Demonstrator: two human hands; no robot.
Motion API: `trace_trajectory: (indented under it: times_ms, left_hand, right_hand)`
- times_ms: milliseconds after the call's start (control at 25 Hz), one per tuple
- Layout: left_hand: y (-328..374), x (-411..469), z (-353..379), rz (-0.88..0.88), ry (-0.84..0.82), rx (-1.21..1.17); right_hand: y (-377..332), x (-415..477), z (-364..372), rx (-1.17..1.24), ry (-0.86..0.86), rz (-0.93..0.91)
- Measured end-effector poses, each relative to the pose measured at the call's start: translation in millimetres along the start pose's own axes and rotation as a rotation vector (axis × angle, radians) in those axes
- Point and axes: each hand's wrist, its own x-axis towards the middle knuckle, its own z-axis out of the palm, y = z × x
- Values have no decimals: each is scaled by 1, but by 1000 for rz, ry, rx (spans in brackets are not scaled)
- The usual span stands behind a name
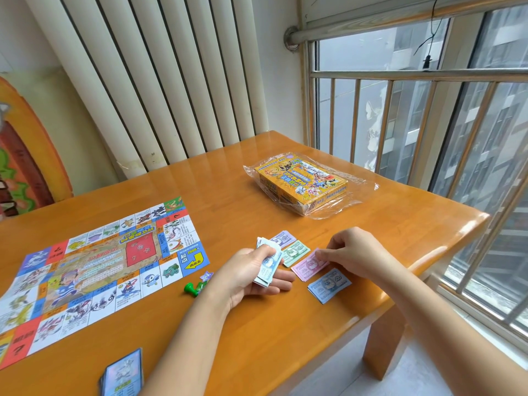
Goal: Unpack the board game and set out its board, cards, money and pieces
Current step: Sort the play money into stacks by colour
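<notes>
The paper game board (94,270) lies unfolded on the left of the wooden table (285,332). My left hand (251,274) grips a stack of play money (268,262). My right hand (357,252) pinches the far corner of a pink banknote pile (307,267). Around it lie a purple pile (284,238), a green pile (295,252) and a blue pile (328,284). Green pawns (193,288) and a small star token (206,276) sit by the board's corner. A deck of cards (123,374) lies at the near edge. The yellow game box (303,184) stands farther back.
The box rests on its clear plastic wrapper (354,195) near the table's far right corner. A white radiator (160,81) lines the wall behind. A window with metal bars (414,124) runs along the right, past the table's rounded edge.
</notes>
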Motion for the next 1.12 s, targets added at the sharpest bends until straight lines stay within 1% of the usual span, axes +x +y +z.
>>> trace_trajectory:
  times_ms: [400, 560, 640, 760, 840, 920, 1040, 1120]
  left_hand:
    - [0, -1, 3, -17, -3, -48]
    - [0, -2, 3, -29, -1, -59]
    - [0, -1, 2, -35, -1, -65]
    - [0, 0, 2, -34, 0, -71]
    - [-1, 1, 1, -21, 31, -76]
    - [0, 1, 0, -12, 61, -123]
    - [0, 3, -3, -22, 58, -248]
    - [1, 2, -3, -27, 21, -346]
  right_hand:
    - [2, 5, 4, -49, 17, -24]
    - [8, 9, -4, 54, -87, -180]
    - [9, 13, -6, 40, -128, -240]
    - [9, 16, -7, -25, -166, -276]
    - [9, 17, -6, -55, -179, -294]
    - [9, 18, -7, -59, -191, -311]
    - [11, 18, -6, -69, -204, -317]
    - [12, 18, -4, 52, -115, -318]
